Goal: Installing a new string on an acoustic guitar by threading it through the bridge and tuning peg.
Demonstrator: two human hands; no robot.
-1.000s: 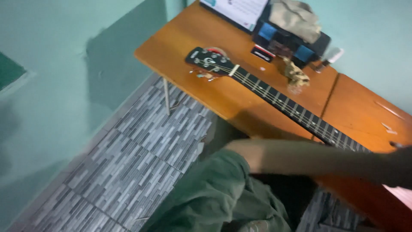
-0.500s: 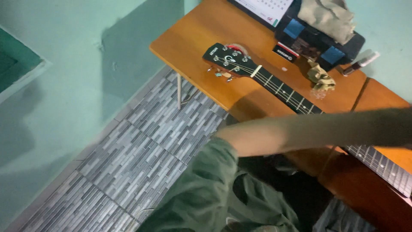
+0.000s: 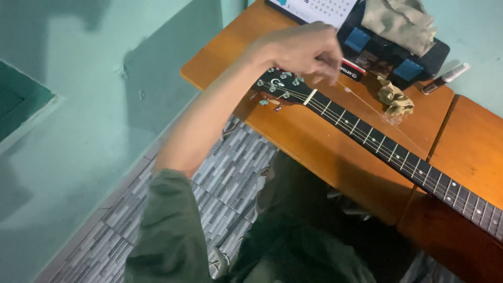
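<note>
Guitar (image 3: 387,152) lay neck-first across the orange table (image 3: 314,152), its body cut off at the right edge. Your left hand (image 3: 304,50) covered part of the headstock (image 3: 280,86), fingers pinching a thin loose string (image 3: 377,107). Your right hand stayed unseen. Nearby: dark case (image 3: 393,55), crumpled cloth (image 3: 395,98), marker (image 3: 445,78)

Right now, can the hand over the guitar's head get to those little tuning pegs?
Probably yes. The left hand hovers right over the headstock, its fingers pinching a loose string. Nothing lies between hand and tuning pegs.
</note>
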